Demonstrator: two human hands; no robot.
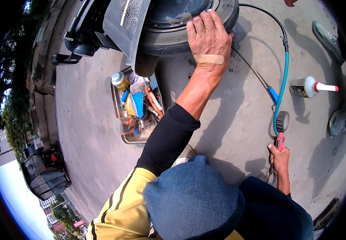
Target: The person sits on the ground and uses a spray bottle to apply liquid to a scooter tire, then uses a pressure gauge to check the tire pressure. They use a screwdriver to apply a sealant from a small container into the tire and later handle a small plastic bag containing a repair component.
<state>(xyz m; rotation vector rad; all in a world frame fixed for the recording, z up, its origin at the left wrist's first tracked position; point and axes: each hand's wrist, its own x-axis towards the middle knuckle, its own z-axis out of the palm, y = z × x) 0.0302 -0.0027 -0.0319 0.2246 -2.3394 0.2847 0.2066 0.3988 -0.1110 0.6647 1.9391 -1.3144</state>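
Note:
My left hand [209,42], with a bandage strip on its back, rests palm-down on a black tire [165,47] of a dark vehicle at the top, fingers extended over the sidewall toward the wheel. My right hand [279,160] grips a pink-handled inflator [280,139] at the lower right, with a round gauge [283,121] in a black ribbed cover. A teal-and-black hose [286,68] runs from it up behind the tire; whether it connects there is hidden. A thin rod [256,74] with a blue handle [272,94] slants beside the hose.
A metal tray [135,141] of jars and tools lies left of my left arm. A white bottle [303,87] with a red-tipped cap is at the right. Another person's shoes [327,40] stand at the right edge; part of a hand [290,2] shows at the top.

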